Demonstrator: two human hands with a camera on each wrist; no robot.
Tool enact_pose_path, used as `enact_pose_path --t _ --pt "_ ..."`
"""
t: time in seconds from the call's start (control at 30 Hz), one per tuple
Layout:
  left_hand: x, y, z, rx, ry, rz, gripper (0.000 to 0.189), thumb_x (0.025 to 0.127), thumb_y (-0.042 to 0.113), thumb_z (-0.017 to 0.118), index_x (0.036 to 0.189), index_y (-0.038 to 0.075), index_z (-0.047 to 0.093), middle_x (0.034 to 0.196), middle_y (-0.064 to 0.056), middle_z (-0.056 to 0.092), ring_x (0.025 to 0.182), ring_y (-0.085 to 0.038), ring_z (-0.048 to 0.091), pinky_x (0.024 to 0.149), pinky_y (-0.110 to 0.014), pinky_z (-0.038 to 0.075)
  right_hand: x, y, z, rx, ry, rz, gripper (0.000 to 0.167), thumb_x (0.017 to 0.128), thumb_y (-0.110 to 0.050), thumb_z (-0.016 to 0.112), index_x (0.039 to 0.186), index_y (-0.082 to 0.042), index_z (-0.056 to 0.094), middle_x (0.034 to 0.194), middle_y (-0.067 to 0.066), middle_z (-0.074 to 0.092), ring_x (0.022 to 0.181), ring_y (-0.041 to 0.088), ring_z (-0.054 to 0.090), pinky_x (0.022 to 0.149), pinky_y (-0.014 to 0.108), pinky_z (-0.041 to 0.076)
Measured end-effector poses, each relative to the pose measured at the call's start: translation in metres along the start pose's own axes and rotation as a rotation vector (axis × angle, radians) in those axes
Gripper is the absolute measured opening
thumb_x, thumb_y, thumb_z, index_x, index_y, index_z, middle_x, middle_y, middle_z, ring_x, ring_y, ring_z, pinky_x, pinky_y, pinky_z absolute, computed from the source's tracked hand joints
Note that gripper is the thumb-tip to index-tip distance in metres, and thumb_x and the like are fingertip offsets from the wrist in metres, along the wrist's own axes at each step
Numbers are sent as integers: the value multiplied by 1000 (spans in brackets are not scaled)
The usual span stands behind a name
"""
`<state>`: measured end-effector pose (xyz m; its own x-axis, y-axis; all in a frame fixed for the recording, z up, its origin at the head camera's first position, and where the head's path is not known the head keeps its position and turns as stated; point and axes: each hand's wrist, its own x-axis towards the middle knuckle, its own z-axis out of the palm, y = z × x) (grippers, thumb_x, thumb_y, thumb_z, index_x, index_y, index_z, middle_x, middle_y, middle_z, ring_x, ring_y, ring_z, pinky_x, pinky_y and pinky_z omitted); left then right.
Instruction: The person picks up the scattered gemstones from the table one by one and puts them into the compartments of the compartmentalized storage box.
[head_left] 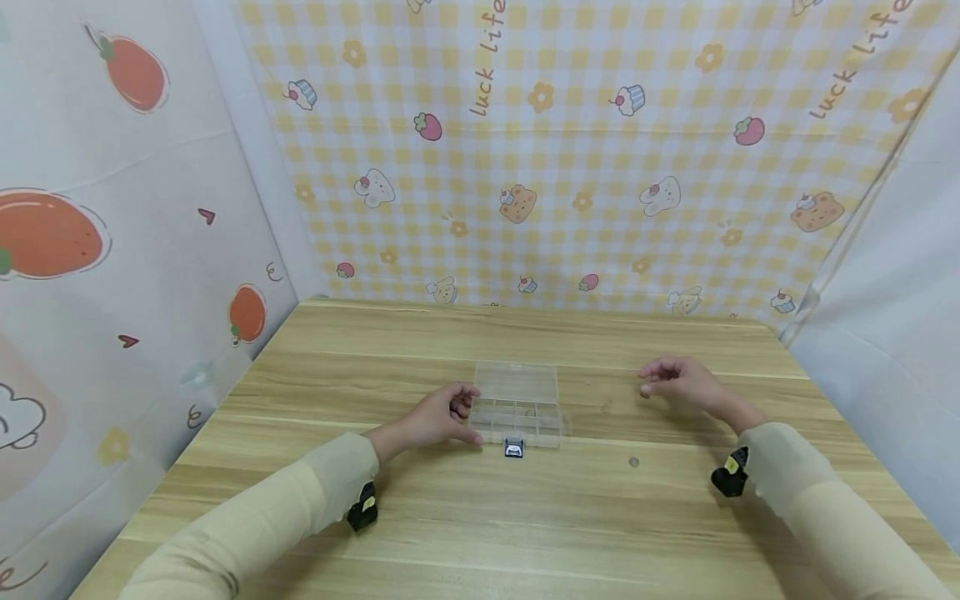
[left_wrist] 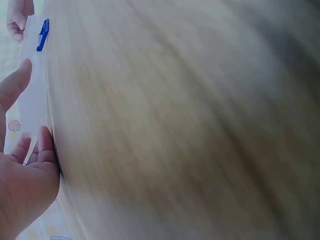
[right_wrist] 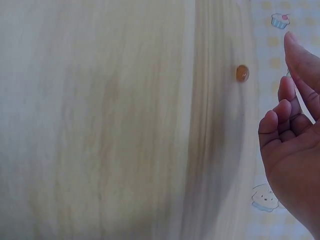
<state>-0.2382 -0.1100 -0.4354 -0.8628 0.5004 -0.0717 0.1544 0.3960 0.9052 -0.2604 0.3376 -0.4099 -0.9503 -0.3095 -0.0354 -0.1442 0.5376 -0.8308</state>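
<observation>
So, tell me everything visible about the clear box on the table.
The clear box, apparently plastic, sits flat on the table, lid open toward the back. Dividers split its interior; a blue clip is at its front. The left hand holds its left end. Any contents are too faint to tell.
</observation>
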Motion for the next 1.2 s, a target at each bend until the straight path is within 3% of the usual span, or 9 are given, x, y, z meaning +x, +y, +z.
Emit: enact_pose_path --t 0.5,1.2 --pt "1 1 -1 13 -9 -17 72 71 12 88 131 2 50 111 -8 49 96 -21 46 80 -31 46 2 15 -5 -26 -27 32 39 86 -16 75 115 8 62 101 13 59 89 18 52 73 26 46" --pt "1 1 0 5 -5 2 72 70 8 88 130 -2 50 111 -12 50 96 -24 47 79 -32 45 5 16 -2 -77 -88 65 35 87 -16 74 114 3 64 96 10 57 86 22 48 71 28 44"
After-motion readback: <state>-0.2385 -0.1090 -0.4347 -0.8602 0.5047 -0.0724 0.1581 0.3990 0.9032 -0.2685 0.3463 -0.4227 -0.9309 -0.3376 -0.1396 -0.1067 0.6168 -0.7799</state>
